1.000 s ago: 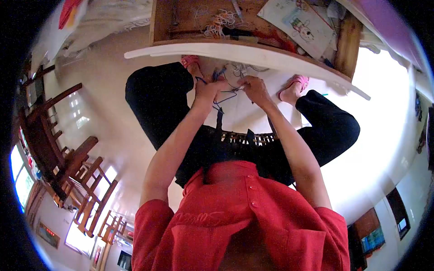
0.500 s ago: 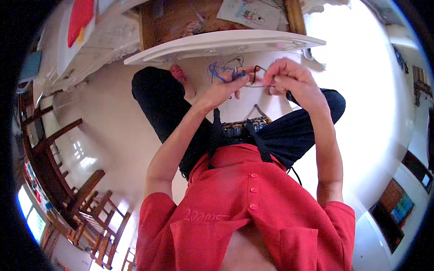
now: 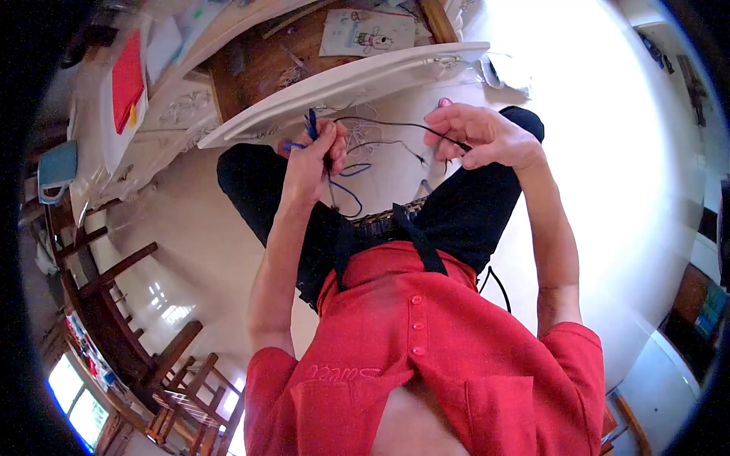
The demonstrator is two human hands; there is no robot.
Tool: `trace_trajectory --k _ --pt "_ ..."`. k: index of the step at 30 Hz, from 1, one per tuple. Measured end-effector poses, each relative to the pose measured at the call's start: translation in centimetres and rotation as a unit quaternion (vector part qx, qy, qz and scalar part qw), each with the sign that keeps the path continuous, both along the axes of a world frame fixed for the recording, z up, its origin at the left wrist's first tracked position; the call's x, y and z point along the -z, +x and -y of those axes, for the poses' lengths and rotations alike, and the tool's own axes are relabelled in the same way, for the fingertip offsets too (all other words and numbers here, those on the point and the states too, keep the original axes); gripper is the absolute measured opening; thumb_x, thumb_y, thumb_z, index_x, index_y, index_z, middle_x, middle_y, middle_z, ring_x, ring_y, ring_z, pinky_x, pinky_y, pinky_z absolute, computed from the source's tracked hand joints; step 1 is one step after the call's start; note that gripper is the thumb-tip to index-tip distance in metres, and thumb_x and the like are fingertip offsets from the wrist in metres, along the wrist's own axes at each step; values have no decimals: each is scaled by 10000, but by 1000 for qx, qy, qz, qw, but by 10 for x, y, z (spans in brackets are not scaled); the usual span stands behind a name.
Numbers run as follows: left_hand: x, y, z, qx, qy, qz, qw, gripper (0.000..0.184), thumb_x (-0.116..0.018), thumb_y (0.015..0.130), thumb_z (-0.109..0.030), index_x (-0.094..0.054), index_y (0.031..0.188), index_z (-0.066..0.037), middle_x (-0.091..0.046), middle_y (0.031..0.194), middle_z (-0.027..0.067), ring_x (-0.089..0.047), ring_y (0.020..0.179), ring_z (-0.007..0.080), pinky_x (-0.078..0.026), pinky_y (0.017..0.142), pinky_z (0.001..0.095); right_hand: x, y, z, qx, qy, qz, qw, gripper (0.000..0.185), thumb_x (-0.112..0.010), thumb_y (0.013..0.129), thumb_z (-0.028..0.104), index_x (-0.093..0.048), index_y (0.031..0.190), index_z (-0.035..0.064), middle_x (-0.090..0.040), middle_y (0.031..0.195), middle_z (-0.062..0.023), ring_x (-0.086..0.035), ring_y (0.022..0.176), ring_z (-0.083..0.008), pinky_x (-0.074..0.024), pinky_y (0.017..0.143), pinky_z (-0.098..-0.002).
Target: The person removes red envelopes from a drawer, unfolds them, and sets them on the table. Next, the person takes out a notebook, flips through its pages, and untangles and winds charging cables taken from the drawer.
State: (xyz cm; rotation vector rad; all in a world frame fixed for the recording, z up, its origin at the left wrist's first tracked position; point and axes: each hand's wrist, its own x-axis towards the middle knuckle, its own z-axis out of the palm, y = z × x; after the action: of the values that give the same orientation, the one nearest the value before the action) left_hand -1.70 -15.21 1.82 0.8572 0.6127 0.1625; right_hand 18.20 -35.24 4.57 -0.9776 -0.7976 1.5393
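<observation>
My left hand (image 3: pixel 318 156) is closed around a bundle of cables, with a blue cable (image 3: pixel 354 173) looping below it and dark ends sticking out above. From this bundle a thin black cable (image 3: pixel 388 121) stretches across to my right hand (image 3: pixel 487 138). Its end lies between the thumb and the loosely curled fingers there. A second thin dark cable (image 3: pixel 376 143) hangs below, its free end between the two hands. Pale thin cords (image 3: pixel 369 125) lie on the floor behind the hands.
A white drawer front (image 3: pixel 342 85) stands just beyond my hands; the open wooden drawer behind it holds a drawing on paper (image 3: pixel 368 33) and small items. A patterned basket-like object (image 3: pixel 378 220) sits between my crossed legs. Wooden chairs (image 3: pixel 190 387) stand to the left.
My hands have moved apart, the left one leftward and lower. The black cable is now stretched between them, and the blue cable hangs in loops. The view has turned slightly.
</observation>
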Motion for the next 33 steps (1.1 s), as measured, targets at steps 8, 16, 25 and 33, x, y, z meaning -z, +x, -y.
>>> trace_trajectory --k 8,16,25,33 --pt "-1 -12 9 -14 68 -50 996 198 -456 886 -216 -514 800 -47 -439 562 -4 -437 470 101 -307 396 216 15 -16 7 217 55 -170 960 404 -544 791 32 -417 1168 -38 -520 1016 -132 -495 783 -122 -424 675 -220" --pt "-14 -17 16 107 176 -60 977 273 -455 883 -223 -555 1040 -22 -563 696 27 -537 562 99 -366 420 181 0 -14 -12 297 -59 -143 942 155 -515 859 158 -559 891 13 -563 866 -63 -496 668 -78 -329 466 -176" --pt "-59 19 26 -20 213 3 977 206 -568 821 -171 -598 995 -64 -549 656 -24 -334 452 5 -209 384 161 -37 -47 -79 144 -98 123 977 211 -593 802 200 -585 775 -10 -596 661 -53 -546 483 -76 -388 380 -158" --pt "-64 13 -8 -162 147 39 975 145 -612 790 -153 -592 847 -22 -503 580 -4 -372 410 54 -237 351 189 -46 -38 -81 -36 -43 208 977 218 -556 818 195 -599 868 -13 -580 658 -44 -484 451 -35 -328 362 -136"
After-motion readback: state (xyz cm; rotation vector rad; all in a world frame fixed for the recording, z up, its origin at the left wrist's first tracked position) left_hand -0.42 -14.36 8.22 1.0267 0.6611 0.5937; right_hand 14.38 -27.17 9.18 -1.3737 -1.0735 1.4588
